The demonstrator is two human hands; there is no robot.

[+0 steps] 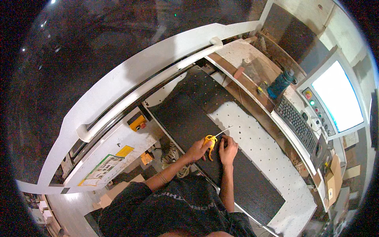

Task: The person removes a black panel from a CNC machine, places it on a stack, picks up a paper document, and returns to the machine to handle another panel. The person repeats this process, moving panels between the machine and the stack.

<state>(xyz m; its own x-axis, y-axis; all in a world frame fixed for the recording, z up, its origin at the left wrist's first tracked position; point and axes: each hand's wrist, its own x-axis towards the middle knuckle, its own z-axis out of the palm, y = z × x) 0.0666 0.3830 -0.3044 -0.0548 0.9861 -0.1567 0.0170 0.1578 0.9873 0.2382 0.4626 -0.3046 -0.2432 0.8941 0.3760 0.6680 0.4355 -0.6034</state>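
My left hand (196, 151) is closed around a yellow air blow gun (211, 141). The gun's thin pale nozzle points up and right over the black sheet (179, 118). Just right of it, my right hand (228, 151) is low over the sheet, its fingers bent and drawn together. Whatever lies under those fingertips, if anything, is hidden. The dark, flat sheet lies on a white table (252, 130) dotted with small holes. A coiled pale hose (170, 155) hangs beside the table, below my left hand.
A white machine rail (150, 93) curves across the far left. On the right-hand ledge stand a blue bottle (281, 85), a black keyboard (295, 120) and a lit monitor (337, 96) beside control buttons. A cardboard box (334, 179) sits at lower right.
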